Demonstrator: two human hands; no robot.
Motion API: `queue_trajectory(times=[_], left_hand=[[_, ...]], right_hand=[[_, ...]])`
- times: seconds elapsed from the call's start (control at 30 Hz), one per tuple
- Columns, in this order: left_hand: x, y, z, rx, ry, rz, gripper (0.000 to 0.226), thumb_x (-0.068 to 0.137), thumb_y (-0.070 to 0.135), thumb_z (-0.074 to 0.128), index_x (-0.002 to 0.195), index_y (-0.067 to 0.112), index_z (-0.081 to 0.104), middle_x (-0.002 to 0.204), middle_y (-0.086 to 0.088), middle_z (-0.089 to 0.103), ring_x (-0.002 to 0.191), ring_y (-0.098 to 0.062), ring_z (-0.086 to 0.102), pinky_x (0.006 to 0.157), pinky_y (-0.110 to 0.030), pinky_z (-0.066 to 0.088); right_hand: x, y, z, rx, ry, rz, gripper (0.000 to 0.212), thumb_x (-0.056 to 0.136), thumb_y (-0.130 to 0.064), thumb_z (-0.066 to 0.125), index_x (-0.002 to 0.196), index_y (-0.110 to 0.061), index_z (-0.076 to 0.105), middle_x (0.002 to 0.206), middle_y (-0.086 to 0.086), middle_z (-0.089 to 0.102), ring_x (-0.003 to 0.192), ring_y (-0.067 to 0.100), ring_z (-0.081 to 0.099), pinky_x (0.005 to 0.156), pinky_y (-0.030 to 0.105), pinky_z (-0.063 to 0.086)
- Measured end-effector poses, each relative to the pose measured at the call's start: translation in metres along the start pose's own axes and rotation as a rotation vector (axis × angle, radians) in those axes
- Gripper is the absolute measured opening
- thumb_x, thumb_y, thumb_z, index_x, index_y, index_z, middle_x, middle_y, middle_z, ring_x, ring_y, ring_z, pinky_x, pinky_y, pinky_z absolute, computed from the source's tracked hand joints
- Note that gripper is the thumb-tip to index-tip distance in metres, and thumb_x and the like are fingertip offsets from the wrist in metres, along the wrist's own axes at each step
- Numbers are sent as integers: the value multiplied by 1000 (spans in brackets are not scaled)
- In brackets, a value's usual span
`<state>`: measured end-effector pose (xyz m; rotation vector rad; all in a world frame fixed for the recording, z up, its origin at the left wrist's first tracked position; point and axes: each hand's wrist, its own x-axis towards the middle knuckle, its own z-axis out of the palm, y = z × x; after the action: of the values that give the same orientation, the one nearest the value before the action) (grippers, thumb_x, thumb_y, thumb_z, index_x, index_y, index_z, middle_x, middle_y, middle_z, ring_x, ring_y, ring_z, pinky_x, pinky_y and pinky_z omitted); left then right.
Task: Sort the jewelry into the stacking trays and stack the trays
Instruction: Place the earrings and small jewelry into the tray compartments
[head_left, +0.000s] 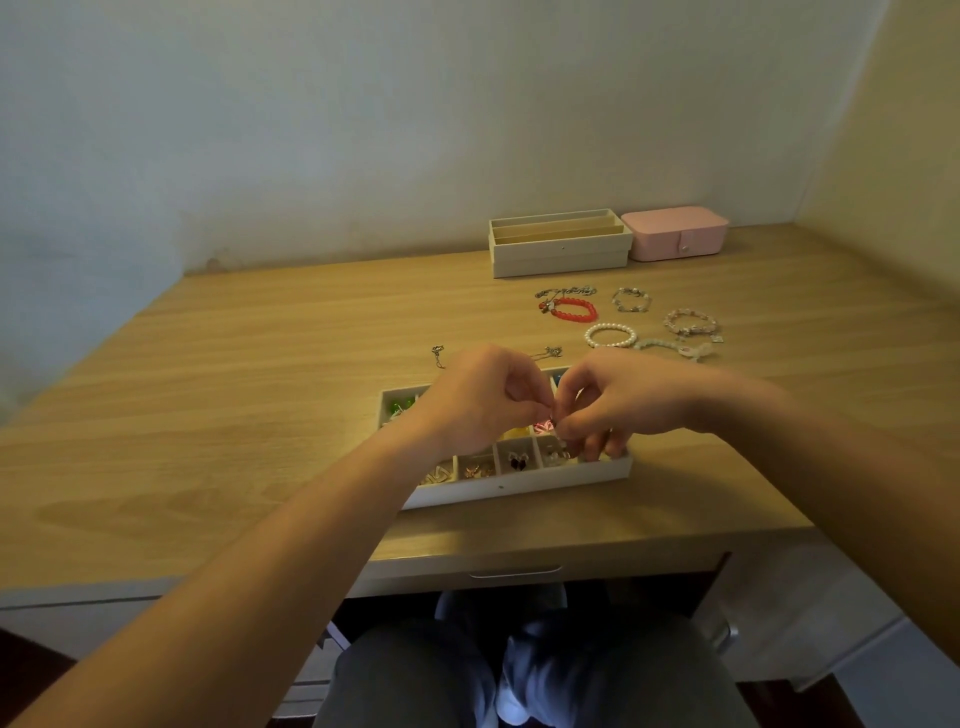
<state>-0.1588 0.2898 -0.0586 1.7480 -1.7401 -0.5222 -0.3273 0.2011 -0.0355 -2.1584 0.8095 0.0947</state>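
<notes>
A light, steady pinch held low over the chosen compartment would serve best, so the small piece (557, 415) drops nowhere else. The left hand (483, 400) and right hand (618, 405) meet, fingers curled, both pinching it; what it is, I cannot tell. Just beneath sits the divided tray (519, 486). Beyond it, loose bracelets (571, 300) and two stacked trays (558, 252) lie on the table (260, 389).

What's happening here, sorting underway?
A person's left hand and right hand pinch one small jewelry piece together above a white compartment tray, whose near cells already hold earrings. A red bead bracelet, a white pearl bracelet and others lie loose on the desk. Two stacked trays and a pink jewelry box sit at the back.
</notes>
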Motion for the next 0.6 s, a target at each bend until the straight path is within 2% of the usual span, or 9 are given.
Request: queue_trajectory(times=[0.17,0.3,0.4,0.47,0.6], left_hand=[[1,-1,2,17,-43,-4,16,82,9,81,82,24,76,76,9,74,75,-6,71,80,-35,60],[2,-1,7,26,-44,-16,14,81,11,82,83,23,76,77,8,73,76,-11,70,80,-40,59],[3,-1,11,59,-37,-30,14,78,12,84,84,22,76,79,6,72,76,-11,69,79,-38,60],[3,0,13,78,-34,-37,15,77,13,85,82,23,75,79,8,72,76,-8,68,77,-33,60],[4,1,14,70,-39,-59,18,77,14,87,78,26,74,77,10,70,77,-8,68,74,-29,59]], right_hand=[[4,-1,4,-156,68,-13,8,92,-22,72,89,-24,79,85,-5,73,80,9,67,65,18,52],[6,1,7,-223,90,12,8,91,-19,73,93,-22,81,80,-8,71,77,7,65,62,18,46],[8,2,9,-251,129,33,7,88,-18,76,90,-22,81,80,-8,73,78,8,66,65,22,52],[10,3,11,-259,144,47,6,87,-18,77,90,-22,80,83,-6,74,82,10,68,74,29,60],[12,3,14,-279,170,57,8,85,-17,78,91,-22,80,86,-4,75,84,12,70,82,36,63]])
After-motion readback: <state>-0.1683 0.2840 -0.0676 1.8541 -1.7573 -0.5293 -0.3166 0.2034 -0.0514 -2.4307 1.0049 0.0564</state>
